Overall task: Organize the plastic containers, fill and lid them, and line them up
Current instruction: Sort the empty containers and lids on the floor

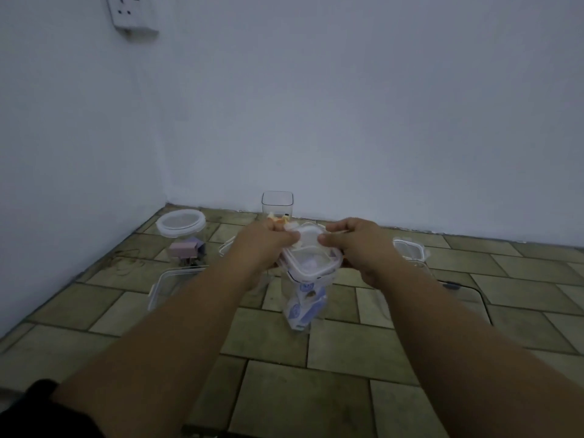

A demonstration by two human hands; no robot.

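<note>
Left hand (268, 240) and right hand (358, 245) each pinch a far corner of the lid (311, 262), seated atop the container (305, 308) directly below.

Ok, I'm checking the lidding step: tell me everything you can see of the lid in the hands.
The lid is square with rounded corners, translucent whitish plastic, with a raised rim. It sits atop the tall clear container. The left hand grips its left edge, the right hand its right. Whether it is clipped shut cannot be told.
</note>
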